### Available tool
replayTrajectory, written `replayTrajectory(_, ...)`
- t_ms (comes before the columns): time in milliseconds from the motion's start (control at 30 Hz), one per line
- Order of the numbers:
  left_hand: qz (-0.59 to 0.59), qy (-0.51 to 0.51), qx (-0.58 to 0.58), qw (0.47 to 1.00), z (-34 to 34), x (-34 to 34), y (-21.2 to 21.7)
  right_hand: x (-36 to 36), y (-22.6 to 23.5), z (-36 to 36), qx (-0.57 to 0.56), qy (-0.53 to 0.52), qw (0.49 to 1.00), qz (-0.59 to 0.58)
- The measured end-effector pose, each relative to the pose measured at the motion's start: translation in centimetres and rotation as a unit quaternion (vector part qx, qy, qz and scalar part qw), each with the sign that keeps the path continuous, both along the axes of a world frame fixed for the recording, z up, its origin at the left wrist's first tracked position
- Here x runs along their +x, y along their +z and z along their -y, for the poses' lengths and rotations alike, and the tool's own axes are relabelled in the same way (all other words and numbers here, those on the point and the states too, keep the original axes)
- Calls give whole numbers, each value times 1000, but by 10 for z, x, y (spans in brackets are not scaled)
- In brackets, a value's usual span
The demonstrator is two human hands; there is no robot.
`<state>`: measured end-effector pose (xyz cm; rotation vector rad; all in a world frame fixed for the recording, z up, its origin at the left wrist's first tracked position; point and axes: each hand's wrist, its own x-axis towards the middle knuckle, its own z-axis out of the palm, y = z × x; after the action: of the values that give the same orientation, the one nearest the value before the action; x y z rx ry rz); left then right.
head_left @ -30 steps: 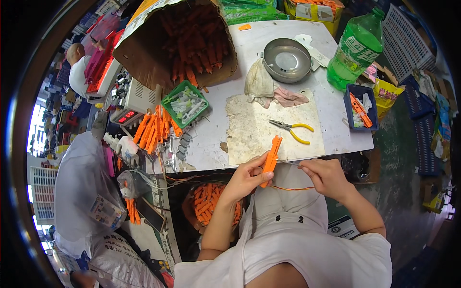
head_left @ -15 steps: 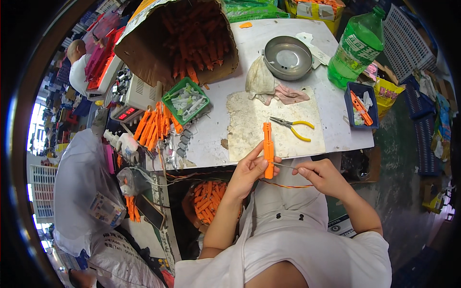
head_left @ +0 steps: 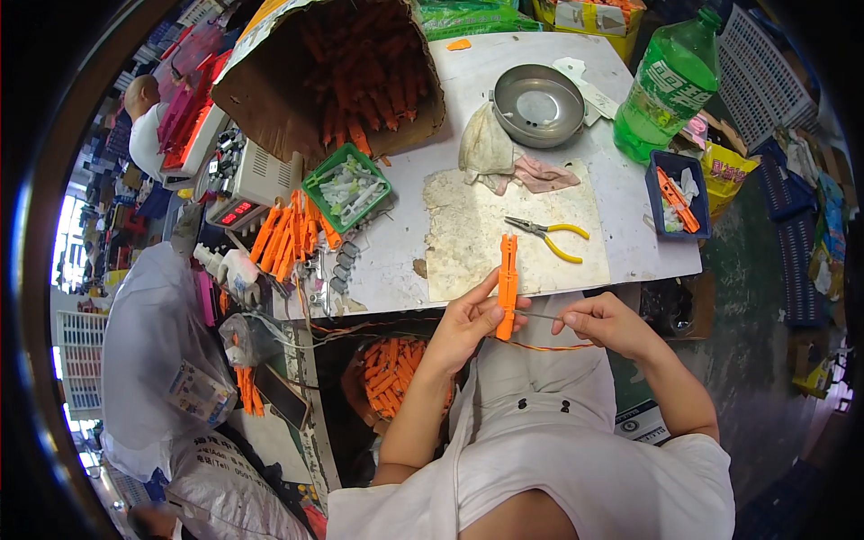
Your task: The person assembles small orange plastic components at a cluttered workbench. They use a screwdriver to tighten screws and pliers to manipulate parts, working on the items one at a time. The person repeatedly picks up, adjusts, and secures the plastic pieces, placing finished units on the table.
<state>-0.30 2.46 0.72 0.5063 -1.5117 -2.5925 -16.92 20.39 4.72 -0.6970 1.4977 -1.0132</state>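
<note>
An orange plastic part, long and narrow, stands nearly upright in my left hand. My thumb and fingers close around its lower half, just in front of the table edge. My right hand pinches a thin grey metal rod, whose far end meets the orange part's side near my left fingers. Whether that tip goes into the part cannot be made out. Beyond the part, yellow-handled pliers lie on a stained board. A red and yellow wire runs below both hands.
At the back left, a cardboard box of orange parts lies on its side. Near it are a green basket of small pale pieces and loose orange parts. A metal bowl, rag, green bottle and blue bin stand farther right.
The orange part has dropped slightly towards me and turned a little in my left hand. My right hand has shifted slightly right with the rod.
</note>
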Motion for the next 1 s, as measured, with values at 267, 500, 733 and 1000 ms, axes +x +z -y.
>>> replayTrajectory(267, 15, 2, -28, 999, 0, 0, -7, 26, 4, -6, -181, 78, 778, -597)
replayTrajectory(500, -13, 58, 101, 993, 5, -3, -4, 22, 31, -20, -308, -135, 930, -147)
replayTrajectory(733, 16, 85, 50, 995, 3, -15, 3, 71, 142, 9, -933, -204, 288, 78)
replayTrajectory(1000, -15, 84, 48, 995, 9, -10, -4, 80, 142, 21, -912, -135, 343, 182)
